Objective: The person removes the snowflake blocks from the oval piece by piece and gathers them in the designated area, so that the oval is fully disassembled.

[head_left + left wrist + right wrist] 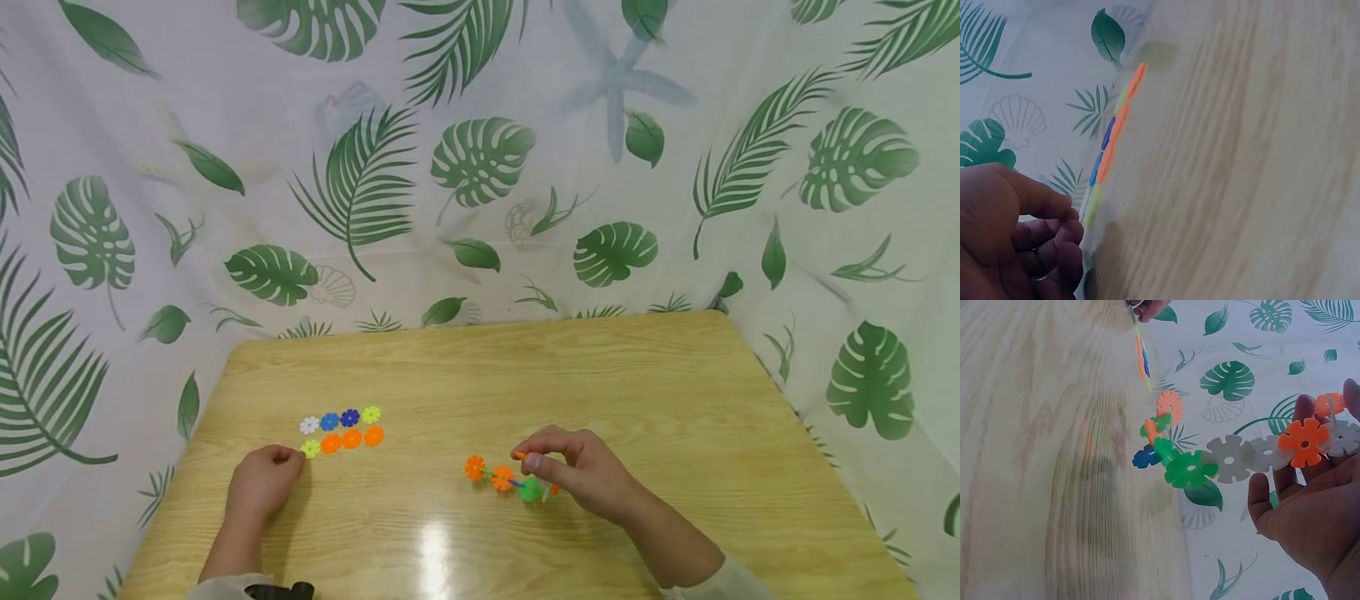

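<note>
My right hand [592, 475] pinches one end of a chain of interlocked plastic snowflake discs above the table. An orange disc [1304, 442] and whitish discs [1230, 459] are close to its fingers in the right wrist view. Farther along come a green disc [1191, 469], a dark blue disc [1146, 457] and, at the loose end, another orange disc [475, 467]. My left hand [264, 485] rests on the table, fingers loosely curled, with no disc visible in it. Its fingertips are right by a yellow-green disc [311, 449] at the near-left end of two rows.
The near row continues with several orange discs [352, 438]. Behind it lie a white disc [309, 425], blue discs [330, 422] and a yellow disc [371, 414]. Leaf-patterned cloth [480, 250] hangs behind and beside the wooden table [525, 375].
</note>
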The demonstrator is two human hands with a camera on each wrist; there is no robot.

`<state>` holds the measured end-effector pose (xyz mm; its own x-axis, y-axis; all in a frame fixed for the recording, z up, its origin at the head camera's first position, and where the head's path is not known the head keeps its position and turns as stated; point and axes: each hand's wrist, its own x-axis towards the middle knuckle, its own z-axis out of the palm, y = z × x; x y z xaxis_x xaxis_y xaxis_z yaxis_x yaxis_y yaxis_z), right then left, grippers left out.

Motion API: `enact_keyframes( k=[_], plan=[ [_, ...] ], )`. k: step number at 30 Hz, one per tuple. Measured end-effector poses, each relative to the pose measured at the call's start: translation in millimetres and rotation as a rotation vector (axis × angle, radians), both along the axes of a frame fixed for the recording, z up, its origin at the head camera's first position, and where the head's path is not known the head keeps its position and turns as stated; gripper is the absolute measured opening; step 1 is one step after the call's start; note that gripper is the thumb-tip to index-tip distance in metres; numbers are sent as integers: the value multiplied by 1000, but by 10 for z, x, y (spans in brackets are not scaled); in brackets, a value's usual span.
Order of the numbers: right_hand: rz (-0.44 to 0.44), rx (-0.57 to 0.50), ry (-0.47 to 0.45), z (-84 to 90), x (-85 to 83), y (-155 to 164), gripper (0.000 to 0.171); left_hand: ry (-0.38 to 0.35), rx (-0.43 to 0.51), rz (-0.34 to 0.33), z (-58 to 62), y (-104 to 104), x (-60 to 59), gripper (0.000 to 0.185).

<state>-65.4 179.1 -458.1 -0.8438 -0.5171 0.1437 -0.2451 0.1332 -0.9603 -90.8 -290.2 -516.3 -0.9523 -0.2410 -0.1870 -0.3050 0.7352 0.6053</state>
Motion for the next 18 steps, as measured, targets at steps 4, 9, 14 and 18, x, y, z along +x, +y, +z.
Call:
enact_keyframes(
  k=[4, 9, 14, 18],
  plan=[
    [-5, 13, -6, 15, -1, -10, 17, 34, 51, -14, 66, 148, 55, 35],
    [-7, 24, -10, 19, -11, -19, 18, 114, 131, -46, 220, 431, 126, 25],
    [0, 40, -13, 9, -20, -30, 18, 230, 239, -129, 373, 724, 190, 18],
    [-1, 59, -10, 13, -20, -44, 19, 341, 325, -252, 451, 912, 232, 17]
  ],
)
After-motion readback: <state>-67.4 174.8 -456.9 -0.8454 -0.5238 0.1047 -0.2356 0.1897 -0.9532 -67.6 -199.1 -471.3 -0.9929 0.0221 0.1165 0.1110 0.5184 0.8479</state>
